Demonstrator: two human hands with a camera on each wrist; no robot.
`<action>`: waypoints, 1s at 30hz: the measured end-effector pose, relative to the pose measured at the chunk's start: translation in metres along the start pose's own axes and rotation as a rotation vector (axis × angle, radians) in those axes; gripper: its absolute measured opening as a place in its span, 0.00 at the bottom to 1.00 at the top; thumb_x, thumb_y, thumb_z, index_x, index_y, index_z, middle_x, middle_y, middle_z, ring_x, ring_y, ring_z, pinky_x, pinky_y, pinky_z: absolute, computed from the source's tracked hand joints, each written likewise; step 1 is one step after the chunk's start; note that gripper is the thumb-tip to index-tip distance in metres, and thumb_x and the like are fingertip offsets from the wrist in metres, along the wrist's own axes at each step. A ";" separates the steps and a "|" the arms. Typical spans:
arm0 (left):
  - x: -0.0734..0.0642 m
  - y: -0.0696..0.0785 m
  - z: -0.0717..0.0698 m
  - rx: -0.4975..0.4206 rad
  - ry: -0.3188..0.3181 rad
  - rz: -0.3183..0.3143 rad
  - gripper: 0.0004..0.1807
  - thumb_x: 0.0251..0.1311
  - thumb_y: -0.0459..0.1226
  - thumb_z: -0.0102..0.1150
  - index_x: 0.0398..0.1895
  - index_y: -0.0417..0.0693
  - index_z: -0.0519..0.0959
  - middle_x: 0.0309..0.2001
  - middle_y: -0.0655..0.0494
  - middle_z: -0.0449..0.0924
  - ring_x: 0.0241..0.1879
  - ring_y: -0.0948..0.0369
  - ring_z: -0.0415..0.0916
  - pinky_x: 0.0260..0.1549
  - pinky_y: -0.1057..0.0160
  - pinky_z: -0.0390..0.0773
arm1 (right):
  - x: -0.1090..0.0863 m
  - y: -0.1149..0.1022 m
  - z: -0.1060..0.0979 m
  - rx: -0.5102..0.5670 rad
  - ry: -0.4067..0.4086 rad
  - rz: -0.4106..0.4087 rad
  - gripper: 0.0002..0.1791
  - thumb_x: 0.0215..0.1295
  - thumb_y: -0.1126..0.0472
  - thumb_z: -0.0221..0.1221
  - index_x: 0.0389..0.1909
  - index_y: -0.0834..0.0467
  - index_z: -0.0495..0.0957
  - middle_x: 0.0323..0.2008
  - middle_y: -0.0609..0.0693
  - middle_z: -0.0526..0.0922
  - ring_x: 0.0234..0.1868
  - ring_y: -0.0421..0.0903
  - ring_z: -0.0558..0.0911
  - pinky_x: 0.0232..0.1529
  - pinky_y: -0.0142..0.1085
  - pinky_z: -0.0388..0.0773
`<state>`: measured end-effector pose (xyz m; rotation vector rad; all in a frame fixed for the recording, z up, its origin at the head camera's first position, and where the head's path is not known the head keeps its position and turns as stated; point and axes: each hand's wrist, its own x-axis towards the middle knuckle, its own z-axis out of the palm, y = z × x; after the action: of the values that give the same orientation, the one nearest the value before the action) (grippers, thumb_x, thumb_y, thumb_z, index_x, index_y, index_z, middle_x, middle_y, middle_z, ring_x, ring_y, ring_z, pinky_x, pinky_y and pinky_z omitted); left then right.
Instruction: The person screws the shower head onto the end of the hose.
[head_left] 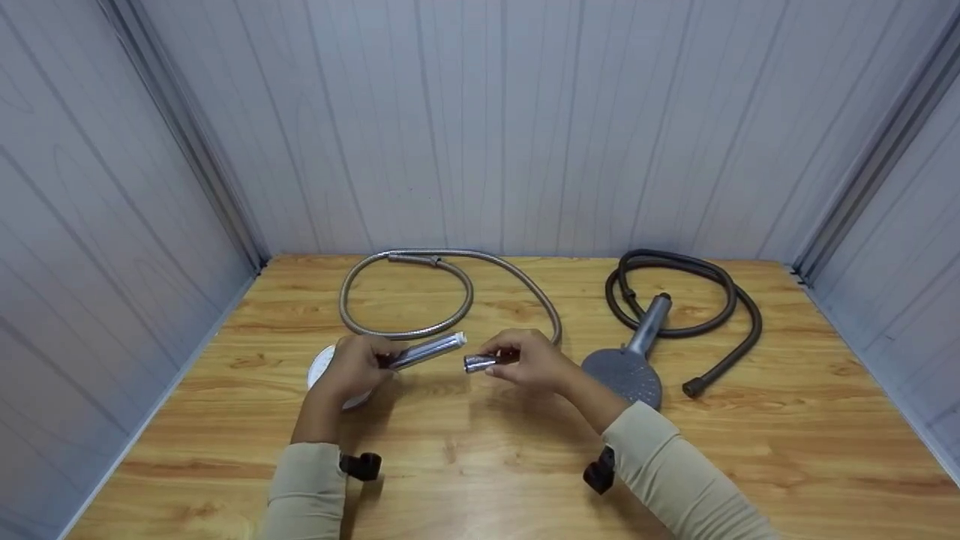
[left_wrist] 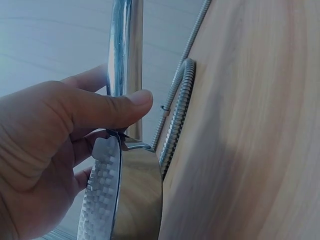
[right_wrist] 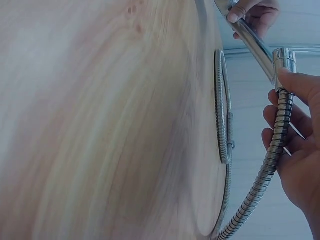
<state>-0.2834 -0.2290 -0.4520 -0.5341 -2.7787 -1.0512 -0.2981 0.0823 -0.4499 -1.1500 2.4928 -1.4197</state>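
Chrome shower head [left_wrist: 140, 192], left of centre: the left hand [head_left: 356, 369] clamps its handle [head_left: 429, 350] in curled fingers. Just right, apart from it, the right hand [head_left: 535, 361] pinches the metal hose's [right_wrist: 265, 175] end fitting [head_left: 477, 364]. Farther right, a grey shower head [head_left: 619, 373] overlaps a dark hose [head_left: 727, 369].

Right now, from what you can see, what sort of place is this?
Probably a small work booth: pale walls stand around three sides of a wooden table with a grey shower head and a silver hose.
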 end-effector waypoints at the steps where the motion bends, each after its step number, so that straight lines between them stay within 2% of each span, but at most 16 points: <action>1: 0.001 0.001 0.000 0.002 0.003 0.003 0.24 0.41 0.20 0.69 0.42 0.51 0.88 0.30 0.60 0.82 0.29 0.58 0.74 0.28 0.65 0.74 | 0.000 0.000 -0.002 0.000 0.003 -0.002 0.12 0.59 0.69 0.66 0.45 0.61 0.84 0.39 0.50 0.84 0.35 0.42 0.79 0.38 0.36 0.80; 9: 0.002 0.005 0.004 0.062 0.028 0.036 0.27 0.41 0.22 0.70 0.46 0.54 0.87 0.33 0.62 0.84 0.30 0.61 0.75 0.31 0.63 0.76 | 0.000 0.005 -0.009 -0.038 0.064 0.010 0.12 0.60 0.68 0.65 0.46 0.61 0.84 0.41 0.52 0.85 0.38 0.44 0.81 0.39 0.34 0.80; 13: 0.001 0.008 0.007 0.095 0.044 0.028 0.26 0.42 0.23 0.71 0.46 0.55 0.87 0.31 0.65 0.84 0.28 0.63 0.74 0.31 0.62 0.75 | 0.001 0.008 -0.010 -0.052 0.105 -0.003 0.12 0.60 0.68 0.65 0.45 0.61 0.84 0.41 0.52 0.85 0.38 0.46 0.83 0.40 0.36 0.81; 16: -0.001 0.009 0.007 0.115 0.036 0.011 0.25 0.43 0.24 0.71 0.46 0.55 0.87 0.28 0.67 0.83 0.26 0.63 0.72 0.43 0.58 0.71 | 0.001 0.011 -0.011 -0.064 0.112 0.001 0.12 0.60 0.67 0.66 0.45 0.61 0.84 0.40 0.52 0.85 0.38 0.47 0.83 0.40 0.37 0.81; 20: -0.002 0.009 0.007 0.151 0.018 0.021 0.23 0.45 0.25 0.70 0.46 0.54 0.87 0.26 0.66 0.81 0.26 0.62 0.70 0.56 0.49 0.59 | 0.001 0.011 -0.012 -0.089 0.117 0.011 0.12 0.60 0.67 0.66 0.45 0.61 0.84 0.41 0.52 0.85 0.38 0.46 0.82 0.39 0.36 0.80; 30: -0.002 0.014 0.004 0.204 0.036 0.052 0.24 0.43 0.23 0.68 0.44 0.54 0.88 0.24 0.68 0.80 0.26 0.62 0.71 0.56 0.46 0.60 | -0.001 0.012 -0.010 -0.150 0.154 0.046 0.12 0.59 0.68 0.66 0.44 0.61 0.85 0.39 0.51 0.83 0.38 0.46 0.81 0.40 0.38 0.81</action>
<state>-0.2769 -0.2174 -0.4470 -0.5512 -2.7803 -0.7479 -0.3080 0.0938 -0.4531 -1.0345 2.7539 -1.3800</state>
